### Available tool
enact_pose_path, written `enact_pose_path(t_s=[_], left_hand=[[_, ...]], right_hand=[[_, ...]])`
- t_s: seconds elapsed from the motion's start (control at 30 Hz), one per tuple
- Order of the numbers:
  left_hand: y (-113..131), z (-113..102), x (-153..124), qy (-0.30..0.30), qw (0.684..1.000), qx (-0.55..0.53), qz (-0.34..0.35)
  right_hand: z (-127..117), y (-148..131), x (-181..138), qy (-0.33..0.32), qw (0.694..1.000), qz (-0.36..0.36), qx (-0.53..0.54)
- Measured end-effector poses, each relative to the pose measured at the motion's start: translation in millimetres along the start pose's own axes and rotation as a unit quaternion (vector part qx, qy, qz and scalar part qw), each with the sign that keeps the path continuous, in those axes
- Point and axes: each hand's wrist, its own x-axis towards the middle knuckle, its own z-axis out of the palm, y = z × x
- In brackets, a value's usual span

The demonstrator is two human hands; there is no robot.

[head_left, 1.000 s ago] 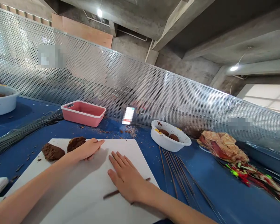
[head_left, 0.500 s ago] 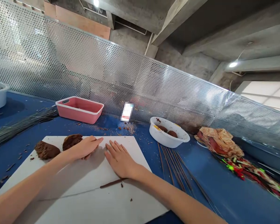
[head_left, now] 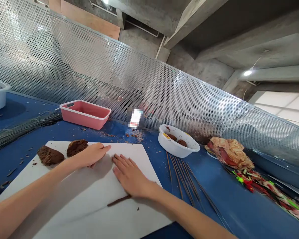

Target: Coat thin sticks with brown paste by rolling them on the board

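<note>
Change: the right hand has been slid farther up the white board than a second ago; the thin brown roll, then seen on both sides of the palm, is now seen only to the left of the wrist.
Right hand: it is laid flat and open, palm down, with the fingers spread and pointed to the far side; nothing is grasped.
Thin brown roll: it is laid on the near half of the board, and its right end is hidden under the heel of the right hand.
Left hand: it is rested palm down on the far part of the board, loosely released, with the fingers pointed right; nothing is seen to be gripped.
Brown lump: it is set just left of the left hand; whether it is touched cannot be told.
Second lump: it is placed farther left on the board, apart from the first.
Dark sticks: they are spread on the blue table, right of the board.
White bowl: it is set beyond the sticks, and brown pieces are held in it.
Pink tray: it is stood at the far left, by the perforated screen.
</note>
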Motion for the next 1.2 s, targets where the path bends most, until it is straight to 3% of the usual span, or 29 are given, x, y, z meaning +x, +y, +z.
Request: enact_pose_path(t_s=[0.13, 0.23, 0.37, 0.43, 0.67, 0.73, 1.03, 1.2], left_hand=[[-1.0, -0.5, 0.3, -0.001, 1.000, -0.001, -0.007], [-0.1, -0.1, -0.6, -0.001, 1.000, -0.004, 0.000], [0.5, 1.6, -1.3, -0.006, 1.000, 0.003, 0.010], [1.5, 1.7, -2.0, -0.002, 1.000, 0.015, 0.011], [13.0, -4.8, -10.0, -0.055, 0.998, -0.028, 0.013], [14.0, -5.9, -10.6, -0.056, 0.998, -0.034, 0.013], [5.2, -1.4, -4.0, -0.058, 0.998, -0.033, 0.017], [3.8, -0.8, -3.1, -0.057, 0.998, -0.033, 0.011]], right_hand=[[-2.6, 3.3, 19.6, 0.004, 1.000, 0.003, -0.003], [6.4, -4.6, -0.9, 0.030, 0.999, -0.011, -0.034], [16.1, -14.2, -37.3, 0.011, 0.999, -0.013, -0.038], [17.0, -14.2, -40.7, 0.011, 0.999, -0.008, -0.039], [8.0, -1.1, 17.3, 0.034, 0.999, 0.020, -0.021], [6.1, -1.2, 21.5, 0.031, 0.999, 0.019, -0.020], [17.4, -19.3, -52.8, 0.010, 0.999, 0.002, -0.032], [12.6, -15.0, -25.4, 0.029, 0.999, 0.017, -0.042]])
